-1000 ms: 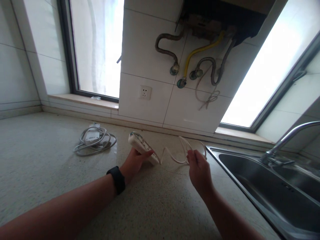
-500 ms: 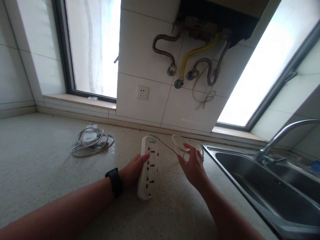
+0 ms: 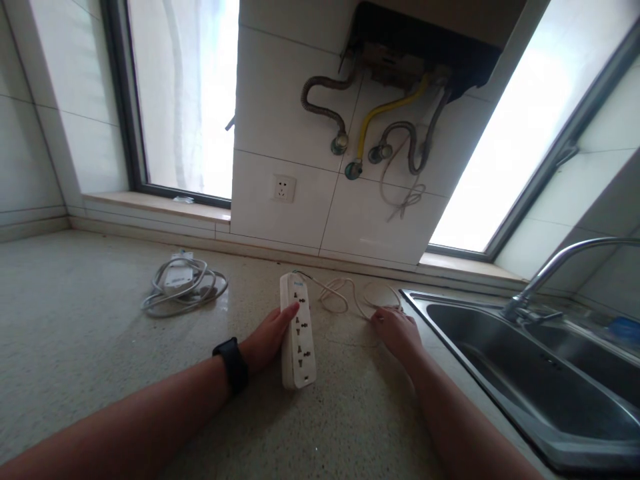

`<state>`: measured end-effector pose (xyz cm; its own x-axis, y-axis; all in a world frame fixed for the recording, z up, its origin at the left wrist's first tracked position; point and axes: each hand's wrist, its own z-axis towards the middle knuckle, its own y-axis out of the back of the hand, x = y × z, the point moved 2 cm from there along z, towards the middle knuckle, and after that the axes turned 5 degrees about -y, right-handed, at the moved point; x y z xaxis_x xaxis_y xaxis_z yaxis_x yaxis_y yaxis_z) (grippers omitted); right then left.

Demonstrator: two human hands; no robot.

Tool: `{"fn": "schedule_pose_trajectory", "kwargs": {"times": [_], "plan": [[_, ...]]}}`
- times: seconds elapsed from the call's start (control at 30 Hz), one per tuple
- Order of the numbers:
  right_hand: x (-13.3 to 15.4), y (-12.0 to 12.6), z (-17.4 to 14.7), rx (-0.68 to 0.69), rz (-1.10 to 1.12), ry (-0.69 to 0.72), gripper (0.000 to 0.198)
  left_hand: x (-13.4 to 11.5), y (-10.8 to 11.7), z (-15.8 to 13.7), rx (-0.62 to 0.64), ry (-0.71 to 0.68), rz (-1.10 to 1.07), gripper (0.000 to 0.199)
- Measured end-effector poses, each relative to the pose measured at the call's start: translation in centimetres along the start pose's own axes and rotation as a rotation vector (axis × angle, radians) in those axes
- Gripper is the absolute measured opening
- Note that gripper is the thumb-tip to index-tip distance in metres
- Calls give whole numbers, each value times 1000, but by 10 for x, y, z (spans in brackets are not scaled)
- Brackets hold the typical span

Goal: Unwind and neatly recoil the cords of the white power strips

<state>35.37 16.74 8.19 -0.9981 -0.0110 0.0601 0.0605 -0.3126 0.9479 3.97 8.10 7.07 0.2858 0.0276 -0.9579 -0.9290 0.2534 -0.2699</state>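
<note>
A white power strip (image 3: 301,353) with several sockets is held in my left hand (image 3: 270,337), thumb across its face and the fingers mostly hidden behind it. Its pale cord (image 3: 334,293) leaves the far end and runs in loose loops over the counter to the right. My right hand (image 3: 397,330) is down on the counter beside the sink, its fingers closed around part of that cord; the fingertips are partly hidden. Further left lies a coiled grey cable (image 3: 187,303) around a white box-like piece (image 3: 179,275), touched by neither hand.
A steel sink (image 3: 500,373) with a curved faucet (image 3: 565,257) borders the counter (image 3: 125,373) on the right. On the tiled wall are a socket (image 3: 284,189), a yellow pipe (image 3: 367,120) and metal hoses (image 3: 320,107) under a dark appliance. Windows stand on both sides.
My right hand has lowered to the counter, and the cord it was lifting now lies in looser loops. The power strip has tilted slightly in my left hand.
</note>
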Motion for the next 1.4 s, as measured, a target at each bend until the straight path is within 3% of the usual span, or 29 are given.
{"fn": "schedule_pose_trajectory", "kwargs": {"times": [0.17,0.4,0.5,0.63,0.7,0.77,0.9,1.03,1.17,1.33,1.4], "plan": [[19,21,-13,11,-86,24,36,0,2,2,-67,-21,10,77],[45,41,-34,-3,41,232,42,7,6,12,-131,-86,-11,70],[57,48,-42,75,377,179,54,10,6,19,-125,-114,-111,69],[74,48,-51,232,1146,89,53,11,7,24,-126,-135,-210,78],[83,49,-57,256,1412,82,53,11,9,25,-126,-149,-177,78],[91,52,-66,290,1503,153,53,10,12,24,-135,-181,-80,71],[104,55,-86,422,1419,343,52,10,14,24,-108,-223,61,55],[119,52,-103,721,1525,515,49,7,12,24,-120,-258,-4,53],[135,62,-118,966,1715,688,46,-1,12,21,-257,-314,159,47],[140,92,-134,1103,1792,877,51,-7,12,15,-400,-456,163,93],[135,99,-135,1135,1790,898,51,-9,9,14,-371,-464,200,94]]}}
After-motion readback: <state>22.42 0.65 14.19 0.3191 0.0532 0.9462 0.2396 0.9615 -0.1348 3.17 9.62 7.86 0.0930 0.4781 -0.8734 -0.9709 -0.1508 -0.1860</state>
